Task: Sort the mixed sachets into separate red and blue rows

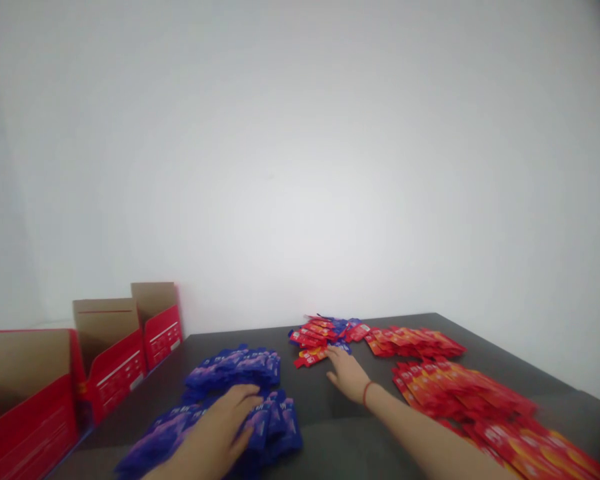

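Observation:
My left hand rests over the near pile of blue-purple sachets, thumb apart from the fingers. No sachet is visibly gripped in it. Another bunch of blue-purple sachets lies just beyond. My right hand, with a red band on the wrist, reaches forward with its fingers stretched out. Its fingertips are at a red-orange sachet on the near edge of a mixed heap of red and blue sachets. Whether the fingertips press on the sachet or hover above it is unclear.
Long overlapping rows of red-orange sachets cover the right side of the dark table. Along the left edge stand three open red cardboard boxes, the near one, a middle one and a far one. A white wall rises behind.

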Action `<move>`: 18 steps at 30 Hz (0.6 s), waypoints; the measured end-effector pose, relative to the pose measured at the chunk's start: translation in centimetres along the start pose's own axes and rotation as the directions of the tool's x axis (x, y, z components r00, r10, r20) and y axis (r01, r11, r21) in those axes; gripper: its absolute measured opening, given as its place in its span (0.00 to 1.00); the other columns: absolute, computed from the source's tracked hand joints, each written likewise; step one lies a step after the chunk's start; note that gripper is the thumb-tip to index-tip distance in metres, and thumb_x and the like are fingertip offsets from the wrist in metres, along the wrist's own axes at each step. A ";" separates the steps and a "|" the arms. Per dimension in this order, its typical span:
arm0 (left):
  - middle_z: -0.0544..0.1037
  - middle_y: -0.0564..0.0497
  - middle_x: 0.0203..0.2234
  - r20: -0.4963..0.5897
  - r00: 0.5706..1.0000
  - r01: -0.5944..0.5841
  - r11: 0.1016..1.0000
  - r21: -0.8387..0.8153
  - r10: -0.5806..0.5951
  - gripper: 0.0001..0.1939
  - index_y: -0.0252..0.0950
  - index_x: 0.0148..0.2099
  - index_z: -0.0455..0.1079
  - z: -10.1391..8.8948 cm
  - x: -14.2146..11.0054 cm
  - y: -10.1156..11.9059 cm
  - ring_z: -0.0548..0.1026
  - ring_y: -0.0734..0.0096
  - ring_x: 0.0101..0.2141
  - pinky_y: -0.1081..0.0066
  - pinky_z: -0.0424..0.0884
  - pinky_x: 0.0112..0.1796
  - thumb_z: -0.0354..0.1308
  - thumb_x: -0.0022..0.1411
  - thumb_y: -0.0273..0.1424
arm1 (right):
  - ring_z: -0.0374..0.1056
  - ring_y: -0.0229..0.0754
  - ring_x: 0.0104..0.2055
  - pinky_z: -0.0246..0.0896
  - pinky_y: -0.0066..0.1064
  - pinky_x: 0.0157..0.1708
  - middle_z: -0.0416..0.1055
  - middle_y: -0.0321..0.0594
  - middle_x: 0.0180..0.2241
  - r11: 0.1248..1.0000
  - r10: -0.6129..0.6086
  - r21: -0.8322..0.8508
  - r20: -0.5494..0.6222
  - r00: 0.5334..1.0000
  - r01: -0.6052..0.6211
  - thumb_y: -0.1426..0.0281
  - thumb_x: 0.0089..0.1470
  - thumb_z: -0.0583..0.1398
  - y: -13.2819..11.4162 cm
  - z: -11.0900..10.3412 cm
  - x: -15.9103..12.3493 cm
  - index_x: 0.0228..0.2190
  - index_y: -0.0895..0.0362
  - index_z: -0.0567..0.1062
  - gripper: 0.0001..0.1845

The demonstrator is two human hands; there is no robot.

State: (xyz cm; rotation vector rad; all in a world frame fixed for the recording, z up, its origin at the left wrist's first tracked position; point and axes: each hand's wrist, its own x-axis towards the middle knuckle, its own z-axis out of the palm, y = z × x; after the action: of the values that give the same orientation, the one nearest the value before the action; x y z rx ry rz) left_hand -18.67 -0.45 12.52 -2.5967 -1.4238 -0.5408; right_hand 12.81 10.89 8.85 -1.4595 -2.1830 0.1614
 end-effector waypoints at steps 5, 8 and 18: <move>0.62 0.48 0.60 0.159 0.971 0.192 0.979 -0.073 -0.179 0.33 0.39 0.60 0.61 6.7 14.8 3.8 0.57 0.62 0.60 0.64 0.52 0.60 0.54 0.50 0.21 | 0.55 0.55 0.61 0.52 0.41 0.57 0.58 0.56 0.59 0.979 0.204 0.011 -0.030 0.979 -0.203 0.76 0.43 0.61 3.8 3.0 3.9 0.55 0.63 0.66 0.34; 0.54 0.46 0.64 0.136 0.926 0.368 0.924 -0.107 -0.353 0.36 0.42 0.64 0.54 10.2 21.0 3.2 0.51 0.49 0.62 0.49 0.54 0.57 0.56 0.53 0.30 | 0.54 0.53 0.61 0.53 0.40 0.56 0.56 0.55 0.60 0.954 0.300 0.040 -0.065 0.952 -0.298 0.72 0.46 0.60 5.3 4.2 5.6 0.56 0.61 0.63 0.35; 0.44 0.43 0.66 0.186 0.594 0.799 0.546 -0.252 -0.783 0.39 0.49 0.65 0.50 16.3 28.9 -0.7 0.48 0.28 0.60 0.36 0.54 0.50 0.46 0.54 0.58 | 0.44 0.55 0.65 0.45 0.42 0.59 0.48 0.62 0.63 0.842 0.538 0.123 -0.115 0.835 -0.525 0.55 0.55 0.54 11.2 5.1 12.0 0.60 0.69 0.55 0.40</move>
State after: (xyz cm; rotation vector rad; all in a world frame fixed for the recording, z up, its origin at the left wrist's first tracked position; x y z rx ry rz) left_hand -1.10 27.30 8.06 -1.9754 -2.7412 -0.8449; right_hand 16.16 27.14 4.41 -1.9315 -1.5836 0.3244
